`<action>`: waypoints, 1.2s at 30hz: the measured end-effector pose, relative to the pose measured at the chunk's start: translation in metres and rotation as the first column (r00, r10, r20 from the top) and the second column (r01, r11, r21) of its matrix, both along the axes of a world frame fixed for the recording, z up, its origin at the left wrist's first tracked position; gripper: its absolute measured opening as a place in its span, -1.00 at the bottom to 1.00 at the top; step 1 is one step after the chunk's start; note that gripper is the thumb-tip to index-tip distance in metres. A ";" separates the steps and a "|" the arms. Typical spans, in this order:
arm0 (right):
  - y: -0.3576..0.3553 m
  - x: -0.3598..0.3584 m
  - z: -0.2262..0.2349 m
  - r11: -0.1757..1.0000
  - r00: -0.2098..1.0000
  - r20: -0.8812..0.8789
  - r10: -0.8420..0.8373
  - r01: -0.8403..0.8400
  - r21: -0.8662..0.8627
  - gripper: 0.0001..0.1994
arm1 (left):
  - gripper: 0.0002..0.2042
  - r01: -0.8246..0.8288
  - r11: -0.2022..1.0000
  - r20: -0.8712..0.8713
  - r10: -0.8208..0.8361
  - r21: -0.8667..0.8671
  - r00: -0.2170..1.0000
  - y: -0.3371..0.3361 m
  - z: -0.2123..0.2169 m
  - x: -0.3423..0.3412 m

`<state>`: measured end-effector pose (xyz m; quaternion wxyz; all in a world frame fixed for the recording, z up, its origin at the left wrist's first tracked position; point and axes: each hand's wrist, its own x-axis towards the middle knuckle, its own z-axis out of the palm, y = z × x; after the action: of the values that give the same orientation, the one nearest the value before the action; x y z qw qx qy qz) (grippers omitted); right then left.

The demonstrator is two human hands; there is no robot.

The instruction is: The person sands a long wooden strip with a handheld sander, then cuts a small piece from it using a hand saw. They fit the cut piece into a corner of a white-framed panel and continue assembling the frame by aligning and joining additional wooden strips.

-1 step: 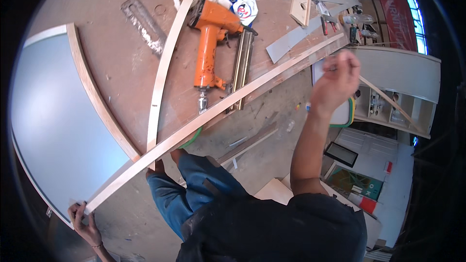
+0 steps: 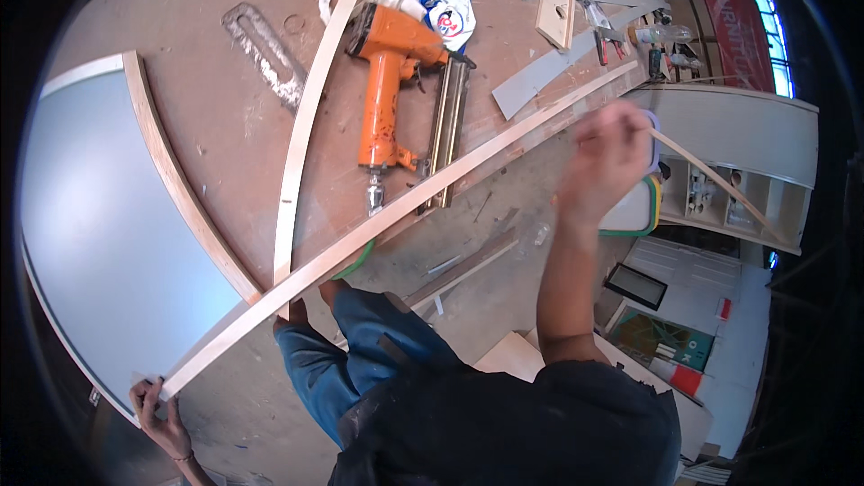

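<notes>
A long pale wooden strip [image 2: 409, 211] crosses diagonally from the lower left to the bench's upper right edge. At its lower left end, my left hand [image 2: 162, 418] pinches it beside the corner of a blue-grey panel [image 2: 126, 234] with wooden edging. My right hand [image 2: 605, 162] is raised near the strip's far right part, apart from the left; its fingers are smeared by motion. An orange nail gun [image 2: 385, 90] lies on the bench just beyond the strip. A second, curved-looking strip [image 2: 301, 144] runs from the first strip toward the top.
The brown bench [image 2: 216, 0] also holds a blue-and-white packet [image 2: 448, 13], a slotted dusty plate [image 2: 265, 54], grey flat strips [image 2: 540, 81], a small wooden block [image 2: 555, 18] and a plastic bottle [image 2: 661, 34]. A shelf unit [image 2: 747, 135] stands at the right, with a thin stick [image 2: 711, 175] against it.
My right hand has shifted left and a little down, uncovering more of the thin stick behind it. My left hand stays at the strip's end.
</notes>
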<state>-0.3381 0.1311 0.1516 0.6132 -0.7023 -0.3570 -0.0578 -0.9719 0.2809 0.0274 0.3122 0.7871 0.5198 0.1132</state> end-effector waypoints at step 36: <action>0.043 -0.230 -0.121 0.518 0.681 0.004 0.732 -0.553 -0.653 -0.81 | -0.67 0.270 0.932 0.269 -0.332 0.241 0.904 -0.035 -0.010 0.220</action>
<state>-0.5686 0.1736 0.0310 0.2750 -0.6575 -0.6741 0.1942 -0.7516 0.2460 0.0176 0.3225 0.8581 0.3230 0.2350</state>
